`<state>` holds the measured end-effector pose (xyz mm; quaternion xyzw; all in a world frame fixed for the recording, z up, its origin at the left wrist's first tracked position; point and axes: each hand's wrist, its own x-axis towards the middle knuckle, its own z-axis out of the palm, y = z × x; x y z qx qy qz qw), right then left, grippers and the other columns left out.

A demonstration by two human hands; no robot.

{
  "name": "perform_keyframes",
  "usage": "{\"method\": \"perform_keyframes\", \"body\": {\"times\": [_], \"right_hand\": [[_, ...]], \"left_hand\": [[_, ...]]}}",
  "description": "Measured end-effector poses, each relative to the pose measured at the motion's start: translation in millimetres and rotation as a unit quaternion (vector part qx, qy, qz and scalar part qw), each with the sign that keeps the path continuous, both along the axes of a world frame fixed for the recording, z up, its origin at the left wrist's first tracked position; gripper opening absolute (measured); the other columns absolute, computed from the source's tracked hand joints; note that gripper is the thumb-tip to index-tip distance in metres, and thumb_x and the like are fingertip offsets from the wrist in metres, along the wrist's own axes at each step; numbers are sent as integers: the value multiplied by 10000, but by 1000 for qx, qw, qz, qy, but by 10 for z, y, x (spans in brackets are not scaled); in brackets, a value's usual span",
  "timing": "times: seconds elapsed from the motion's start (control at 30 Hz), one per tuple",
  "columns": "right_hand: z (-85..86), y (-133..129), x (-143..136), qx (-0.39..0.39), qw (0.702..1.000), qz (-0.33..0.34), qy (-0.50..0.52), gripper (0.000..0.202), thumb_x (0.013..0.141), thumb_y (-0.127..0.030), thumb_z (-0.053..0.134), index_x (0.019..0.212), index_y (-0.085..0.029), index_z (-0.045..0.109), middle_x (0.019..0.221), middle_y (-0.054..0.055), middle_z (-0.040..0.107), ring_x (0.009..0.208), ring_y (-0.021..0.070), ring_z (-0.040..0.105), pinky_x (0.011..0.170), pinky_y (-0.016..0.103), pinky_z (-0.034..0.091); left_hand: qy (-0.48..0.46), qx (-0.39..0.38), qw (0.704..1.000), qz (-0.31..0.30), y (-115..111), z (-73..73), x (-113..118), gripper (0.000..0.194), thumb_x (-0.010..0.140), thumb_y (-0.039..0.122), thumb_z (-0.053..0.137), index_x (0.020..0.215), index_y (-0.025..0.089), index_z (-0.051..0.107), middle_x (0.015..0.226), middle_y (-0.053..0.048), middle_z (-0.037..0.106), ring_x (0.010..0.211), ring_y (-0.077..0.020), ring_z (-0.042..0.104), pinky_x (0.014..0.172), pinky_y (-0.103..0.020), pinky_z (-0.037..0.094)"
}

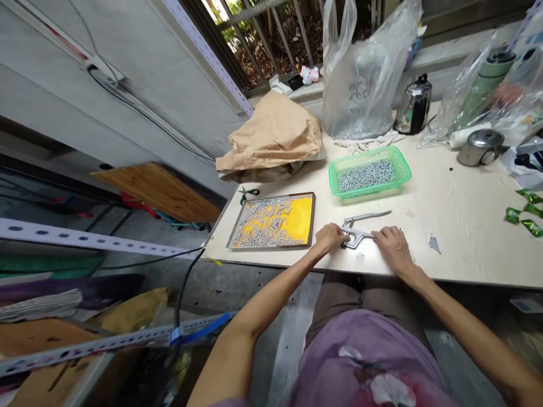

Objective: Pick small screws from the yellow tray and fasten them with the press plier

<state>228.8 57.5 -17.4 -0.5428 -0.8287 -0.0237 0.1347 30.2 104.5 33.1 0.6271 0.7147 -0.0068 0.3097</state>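
Note:
A grey metal hand-press plier point(358, 233) with a C-shaped jaw lies on the table, its two handles spread apart and pointing right. At the jaw end, the fingers of my left hand point(328, 238) are pinched together; whatever is between them is too small to make out. My right hand point(393, 247) has its fingers closed on the end of the lower handle. Left of the hands, a shallow tray point(313, 220) with a yellow bottom contains many small silvery metal pieces point(265, 223). Behind the plier, a green plastic basket point(369, 192) holds more such pieces.
Black-handled scissors point(249, 193) lie behind the tray. Farther back are a brown paper bag point(275, 133), a clear plastic bag point(360, 85), a metal kettle point(413, 107) and a lidded steel mug point(480, 148). Green wrapped packets point(532, 212) lie at the right. The table's front edge point(466, 281) runs before my lap.

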Motion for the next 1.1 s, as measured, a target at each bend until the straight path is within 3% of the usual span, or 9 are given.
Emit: {"method": "perform_keyframes", "body": {"times": [0.17, 0.27, 0.43, 0.63, 0.77, 0.87, 0.97, 1.03, 1.1], "right_hand": [[-89, 42, 40, 32, 999, -2, 20, 236, 934, -171, 488, 1050, -205, 690, 877, 69, 643, 830, 211, 493, 730, 323, 356], [-139, 51, 34, 50, 997, 7, 50, 211, 937, -172, 500, 1024, -191, 692, 866, 61, 642, 816, 202, 469, 724, 318, 327], [-107, 34, 6, 59, 996, 42, 57, 205, 943, -155, 493, 1013, -203, 680, 863, 44, 648, 812, 195, 457, 758, 323, 306], [-49, 34, 33, 96, 992, 40, 75, 218, 950, -150, 482, 1022, -189, 684, 857, 44, 672, 812, 198, 456, 777, 335, 299], [-87, 34, 20, 67, 995, 33, 67, 209, 953, -181, 497, 1018, -209, 693, 861, 36, 682, 818, 196, 460, 774, 345, 280], [-99, 30, 13, 57, 996, 18, 67, 210, 951, -175, 501, 1015, -209, 698, 865, 38, 684, 820, 195, 462, 767, 343, 280], [-87, 30, 26, 58, 995, 20, 73, 207, 945, -171, 512, 1028, -208, 699, 857, 39, 678, 813, 193, 463, 757, 334, 292], [-85, 40, 43, 63, 995, 30, 76, 215, 942, -168, 515, 1049, -210, 697, 852, 40, 673, 810, 192, 467, 751, 330, 300], [-94, 57, 58, 80, 993, 40, 77, 221, 942, -166, 512, 1056, -208, 697, 843, 44, 668, 804, 194, 468, 738, 327, 306]], "left_hand": [[-3, -96, 995, -33, 75, 24, 10, 146, 656, 253, 708, 567, 156, 645, 482, 26, 492, 553, -126, 531, 509, -210, 338], [5, -131, 990, -42, 44, 37, -9, 133, 697, 269, 669, 645, 147, 678, 538, 5, 557, 562, -133, 565, 514, -211, 380], [102, -63, 985, -124, 9, 127, 8, 58, 683, 198, 657, 693, 159, 699, 757, -80, 697, 793, -218, 670, 675, -259, 476], [-18, -187, 982, -10, -30, 125, 8, 164, 771, 233, 607, 693, 115, 690, 638, -57, 644, 600, -163, 624, 551, -229, 451], [121, -45, 983, -132, -252, 81, -160, 197, 820, 164, 535, 807, 112, 724, 833, -114, 693, 793, -205, 666, 650, -255, 461], [184, 24, 962, -202, -298, 197, -320, 231, 865, 161, 505, 817, 115, 726, 902, -132, 685, 786, -207, 660, 625, -269, 450], [130, 175, 958, -186, -83, 427, -346, 240, 906, 258, 521, 854, 155, 731, 872, -93, 680, 728, -170, 626, 591, -255, 424], [76, 298, 938, -160, 188, 598, -276, 219, 907, 288, 542, 898, 182, 732, 875, -68, 682, 747, -152, 607, 612, -244, 421], [43, 365, 919, -145, 508, 733, -210, 199, 904, 268, 549, 935, 194, 730, 875, -49, 690, 777, -142, 600, 657, -238, 430]]}}
